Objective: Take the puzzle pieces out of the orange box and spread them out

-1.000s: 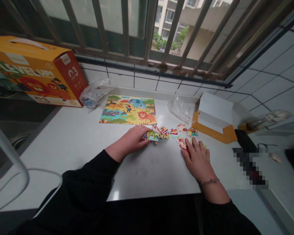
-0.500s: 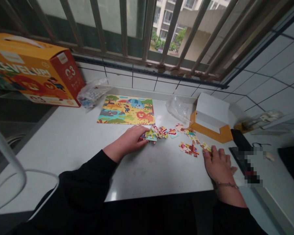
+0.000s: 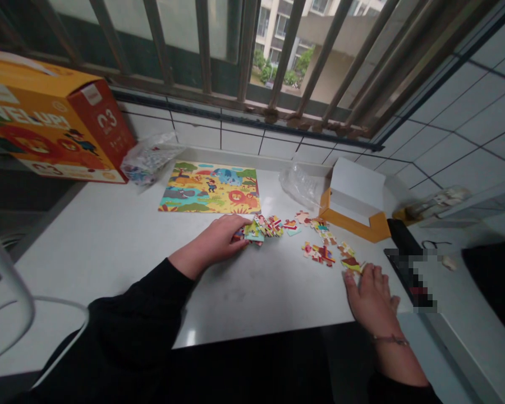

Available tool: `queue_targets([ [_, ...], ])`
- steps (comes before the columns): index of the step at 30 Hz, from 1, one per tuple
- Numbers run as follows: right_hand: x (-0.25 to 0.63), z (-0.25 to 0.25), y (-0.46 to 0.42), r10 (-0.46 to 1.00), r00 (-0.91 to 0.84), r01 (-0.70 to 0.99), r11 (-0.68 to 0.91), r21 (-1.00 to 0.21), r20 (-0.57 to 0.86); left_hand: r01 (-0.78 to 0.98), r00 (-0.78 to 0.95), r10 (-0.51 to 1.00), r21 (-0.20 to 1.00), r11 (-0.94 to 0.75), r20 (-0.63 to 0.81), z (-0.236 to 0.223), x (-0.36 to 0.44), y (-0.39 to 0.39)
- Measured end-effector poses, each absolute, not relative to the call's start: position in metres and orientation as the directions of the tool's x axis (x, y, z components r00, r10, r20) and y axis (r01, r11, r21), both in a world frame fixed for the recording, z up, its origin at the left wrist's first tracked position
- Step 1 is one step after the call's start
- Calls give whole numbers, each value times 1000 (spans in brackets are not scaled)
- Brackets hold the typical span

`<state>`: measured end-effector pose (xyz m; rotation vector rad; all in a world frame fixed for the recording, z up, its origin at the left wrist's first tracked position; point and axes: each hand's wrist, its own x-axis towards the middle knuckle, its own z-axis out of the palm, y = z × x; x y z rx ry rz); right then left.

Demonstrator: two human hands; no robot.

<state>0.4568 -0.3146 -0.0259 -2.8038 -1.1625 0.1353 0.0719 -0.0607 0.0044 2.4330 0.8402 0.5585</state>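
Note:
My left hand (image 3: 221,238) lies on the white table (image 3: 122,235) with its fingers curled over the left end of a heap of colourful puzzle pieces (image 3: 264,226). My right hand (image 3: 372,294) rests flat near the table's front right edge, fingers apart, its fingertips touching a loose piece (image 3: 352,262). More loose pieces (image 3: 320,252) are scattered between the two hands. A finished animal puzzle picture (image 3: 212,188) lies further back on the table.
An orange puzzle box (image 3: 46,132) stands at the back left beside a plastic bag of pieces (image 3: 145,160). An empty clear bag (image 3: 298,182) and an open white and yellow box (image 3: 353,199) sit at the back right. A dark object (image 3: 404,252) lies at the right.
My right hand has slid from the scattered pieces toward the right front edge, dragging a piece with its fingertips. My left hand has stayed on the heap. The camera has tilted a little.

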Motion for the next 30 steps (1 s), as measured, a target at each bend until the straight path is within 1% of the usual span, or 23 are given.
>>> queue_targets([
  [4,466,-28,-334,746,662,737,-666,-115,-70,446,731,651,578,-683,205,6,72,-61],
  [12,495,-28,-317,677,735,669,-733,-126,-36,447,720,659,580,-681,218,7,71,-61],
  [17,515,-24,-291,712,701,711,-693,-122,39,465,729,654,554,-690,203,5,72,-60],
  [22,533,-22,-273,781,611,792,-597,-132,130,450,719,659,576,-682,220,5,72,-60],
  [27,530,-23,-271,749,633,773,-594,-224,194,443,715,660,580,-684,232,4,70,-59],
  [30,515,-8,-276,734,597,802,-536,-264,324,454,720,658,567,-687,221,5,71,-60],
])
